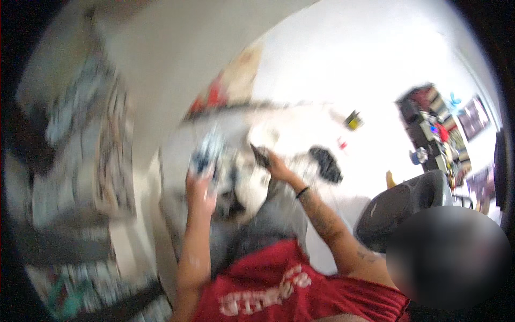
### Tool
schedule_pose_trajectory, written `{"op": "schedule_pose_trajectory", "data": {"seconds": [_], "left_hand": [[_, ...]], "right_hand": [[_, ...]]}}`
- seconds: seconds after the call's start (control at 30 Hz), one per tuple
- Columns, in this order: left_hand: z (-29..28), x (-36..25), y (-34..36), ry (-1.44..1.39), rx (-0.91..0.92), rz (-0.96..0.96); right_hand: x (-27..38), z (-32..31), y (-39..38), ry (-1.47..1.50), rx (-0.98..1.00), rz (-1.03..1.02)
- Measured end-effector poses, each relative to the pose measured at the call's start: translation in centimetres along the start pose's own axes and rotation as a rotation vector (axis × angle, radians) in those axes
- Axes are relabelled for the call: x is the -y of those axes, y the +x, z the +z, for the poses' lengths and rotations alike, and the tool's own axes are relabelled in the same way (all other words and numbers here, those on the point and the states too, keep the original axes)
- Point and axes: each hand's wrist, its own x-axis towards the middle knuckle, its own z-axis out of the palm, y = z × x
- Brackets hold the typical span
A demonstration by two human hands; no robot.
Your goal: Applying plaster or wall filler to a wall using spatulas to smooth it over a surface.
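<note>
My left hand point(200, 188) is raised at the left, smeared by motion, with its fingers closed on a pale, see-through thing with blue patches point(206, 153), too blurred to name. My right hand point(278, 167), wearing a dark band at the wrist, grips a dark, narrow flat thing point(260, 155) that points up and left. Between and below the hands, a whitish crumpled bundle point(252, 190) rests near my lap, with dark pieces point(229, 204) beside it.
A black crumpled bag point(325, 164) lies right of my right hand. Farther off sits a yellow and black box point(353, 120). At the right stand a large dark speaker point(405, 206) and a crowded shelf point(437, 129). Stacked items fill a rack point(80, 166) at the left.
</note>
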Motion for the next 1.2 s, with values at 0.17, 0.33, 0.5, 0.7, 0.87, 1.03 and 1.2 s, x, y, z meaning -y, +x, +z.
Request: {"op": "schedule_pose_trajectory", "data": {"seconds": [0.17, 0.33, 0.5, 0.7, 0.87, 1.03, 1.2], "left_hand": [[-4.7, 2.9, -3.1, 0.121, -0.315, -0.334], [-5.7, 4.8, -4.8, 0.125, -0.193, -0.481], [-8.0, 6.9, -3.6, 0.202, -0.057, -0.309], [-10.4, 7.4, -2.8, 0.164, 0.014, -0.277], [-12.2, 7.2, -3.1, 0.155, -0.067, -0.278], [-4.0, 4.4, -3.7, 0.176, -0.438, -0.440], [-7.4, 6.1, -2.5, -0.051, -0.015, -0.302]], "right_hand": [[2.0, -16.8, 7.8, 0.749, -0.414, -0.279], [12.7, -34.2, 11.9, -0.482, -1.190, -0.597], [21.3, -37.2, 15.5, -0.525, -1.327, -0.318], [22.1, -31.1, 17.6, -0.721, -1.317, -0.211], [22.9, -23.3, 16.6, -0.714, -1.263, -0.275], [22.4, -15.9, 15.0, -0.623, -1.076, -0.325], [22.0, -12.0, 12.9, -0.403, -0.726, -0.340]]}}
